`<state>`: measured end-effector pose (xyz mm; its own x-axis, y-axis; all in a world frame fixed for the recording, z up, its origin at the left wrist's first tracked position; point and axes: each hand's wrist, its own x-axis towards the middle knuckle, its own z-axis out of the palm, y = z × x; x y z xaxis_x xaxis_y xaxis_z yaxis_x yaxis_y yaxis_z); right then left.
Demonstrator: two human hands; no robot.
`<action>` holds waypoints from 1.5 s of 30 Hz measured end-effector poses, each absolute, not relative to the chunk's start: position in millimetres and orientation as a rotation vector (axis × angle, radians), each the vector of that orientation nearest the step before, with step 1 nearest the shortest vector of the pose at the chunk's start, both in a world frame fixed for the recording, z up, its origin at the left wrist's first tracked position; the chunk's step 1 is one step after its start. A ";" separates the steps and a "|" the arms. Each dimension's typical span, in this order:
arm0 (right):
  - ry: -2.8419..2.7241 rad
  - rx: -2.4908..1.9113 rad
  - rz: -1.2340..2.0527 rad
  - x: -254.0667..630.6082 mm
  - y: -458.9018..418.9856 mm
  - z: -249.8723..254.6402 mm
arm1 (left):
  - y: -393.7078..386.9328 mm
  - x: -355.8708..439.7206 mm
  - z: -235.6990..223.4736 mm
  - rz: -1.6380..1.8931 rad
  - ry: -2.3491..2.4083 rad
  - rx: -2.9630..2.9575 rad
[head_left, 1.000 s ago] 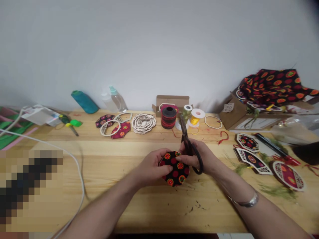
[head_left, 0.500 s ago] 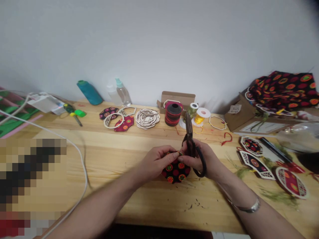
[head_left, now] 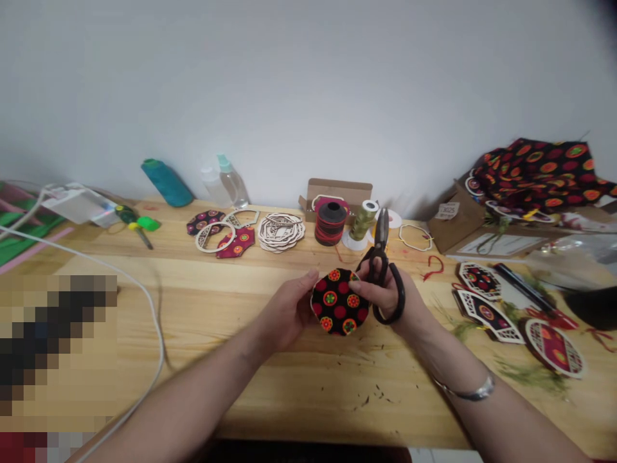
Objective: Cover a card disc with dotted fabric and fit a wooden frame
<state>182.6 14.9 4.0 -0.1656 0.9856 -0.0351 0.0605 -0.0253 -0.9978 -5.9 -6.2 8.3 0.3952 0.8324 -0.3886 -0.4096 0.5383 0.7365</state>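
Rising behind everything, a plain grey-white wall (head_left: 308,83) is filling the upper part of the view. Below, a pale, grained wooden desk (head_left: 207,283) is stretching across. At far right, a brown cardboard box (head_left: 441,229) is bearing a heap of black cloth printed with red and orange circles (head_left: 535,167), perhaps placed back there to leave working room. Near the centre, the person's right hand (head_left: 385,297) is gripping black-handled dark metal scissors (head_left: 382,228), blades pointing up and away, probably so its thumb can press the fabric without setting them down. The left hand (head_left: 286,312) is cupping the opposite edge, fingers partly hidden, so its firmness cannot be told. Between both hands, above the desk, a flat, roundish piece of black flower-printed fabric (head_left: 340,302) is facing the camera. Behind, a red-and-black thread spool (head_left: 330,228) is standing upright, likely within easy reach. Tiny dark scraps (head_left: 366,400) are lying scattered nearest the viewer.
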 end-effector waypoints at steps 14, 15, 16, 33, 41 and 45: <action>-1.100 -1.253 1.296 176.6 16.0 4.9 | -6.5 -4.1 7.9 0.933 0.874 0.644; -1.092 -1.258 1.305 176.8 16.2 6.0 | -5.9 -5.0 7.8 0.937 0.884 0.638; -1.090 -1.256 1.318 177.3 16.5 6.8 | -5.3 -6.0 7.5 0.940 0.889 0.635; -1.054 -1.193 1.329 171.2 12.4 7.0 | -4.6 -0.8 10.1 0.947 0.823 0.476; -1.264 -1.242 1.242 180.0 17.0 19.5 | 1.1 -9.1 12.5 0.988 0.766 0.485; -1.296 -1.244 1.316 185.2 20.5 25.0 | 2.4 -11.9 13.0 0.976 0.734 0.523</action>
